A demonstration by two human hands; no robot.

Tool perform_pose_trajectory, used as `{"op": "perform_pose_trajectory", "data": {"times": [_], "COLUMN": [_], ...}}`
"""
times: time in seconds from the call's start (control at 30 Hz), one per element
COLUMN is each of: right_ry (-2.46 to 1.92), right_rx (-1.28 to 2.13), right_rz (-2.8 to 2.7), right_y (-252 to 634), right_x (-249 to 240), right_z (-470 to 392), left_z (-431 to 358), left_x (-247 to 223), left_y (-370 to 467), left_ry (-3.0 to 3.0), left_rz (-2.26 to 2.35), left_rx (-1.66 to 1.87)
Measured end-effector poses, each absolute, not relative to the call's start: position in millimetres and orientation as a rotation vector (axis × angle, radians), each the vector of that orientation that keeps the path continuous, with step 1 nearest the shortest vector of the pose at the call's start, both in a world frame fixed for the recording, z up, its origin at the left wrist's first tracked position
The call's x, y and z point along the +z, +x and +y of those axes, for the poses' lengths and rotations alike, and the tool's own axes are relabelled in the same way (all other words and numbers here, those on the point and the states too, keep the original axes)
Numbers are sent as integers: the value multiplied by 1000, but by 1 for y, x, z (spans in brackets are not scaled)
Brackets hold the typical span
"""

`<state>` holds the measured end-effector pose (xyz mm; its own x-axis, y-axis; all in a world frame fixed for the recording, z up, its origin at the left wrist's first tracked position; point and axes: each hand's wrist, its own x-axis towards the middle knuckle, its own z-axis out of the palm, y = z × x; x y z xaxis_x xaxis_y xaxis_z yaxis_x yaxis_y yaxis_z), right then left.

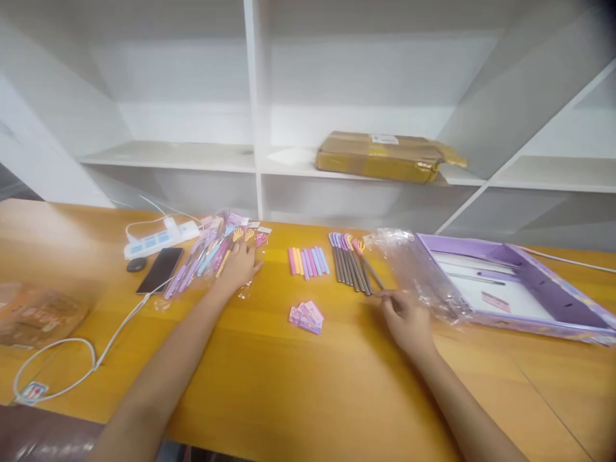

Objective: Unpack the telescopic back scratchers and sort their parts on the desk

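Note:
My left hand lies with its fingers apart on the right edge of a pile of wrapped, hand-shaped scratchers. My right hand is beside the lower ends of several dark rods with coloured curved heads; its fingertips are at the end of the rightmost rod, and whether they pinch it is too small to tell. Between the hands stands a row of pink, orange, purple and blue tubes. Below them rests a small stack of pink and purple cards.
A purple open box with clear plastic wrap is at the right. On the left are a phone, a power strip, a white cable and an orange bag. A taped cardboard parcel sits on the shelf behind.

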<state>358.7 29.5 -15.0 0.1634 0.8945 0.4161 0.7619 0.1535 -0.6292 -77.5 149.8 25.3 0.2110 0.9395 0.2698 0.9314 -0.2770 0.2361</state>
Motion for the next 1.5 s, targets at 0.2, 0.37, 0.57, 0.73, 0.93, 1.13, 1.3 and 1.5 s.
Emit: {"op": "perform_pose_trajectory", "data": {"times": [0.2, 0.37, 0.57, 0.73, 0.93, 1.13, 1.3, 1.5], "right_ry": [-1631, -1604, -1307, -1135, -1012, -1270, -1205, -1279], "right_rx": [256, 278, 768, 1439, 1582, 1222, 692, 532], "right_rz": [-1669, -1562, -1403, -1345, -1301, -1506, -1782, -1930], "right_y": [357, 349, 273, 217, 198, 212, 215, 206], "right_x": [-16, -9, 9, 26, 18, 4, -8, -9], "right_z": [27, 24, -1, -8, -14, -29, -28, -32], "left_z": [163, 158, 75, 4, 4, -9, -14, -20], "left_x": [25, 48, 65, 48, 27, 24, 21, 19], "left_y": [-72, -68, -35, -27, -19, -10, -15, -12], "left_ry": [2333, 2219, 2178, 1619, 1192, 1236, 1264, 1351], "left_rz": [2012, 1962, 1529, 851, 755, 852, 863, 818], "left_rx": [455, 503, 453, 386, 378, 426, 410, 354]}}
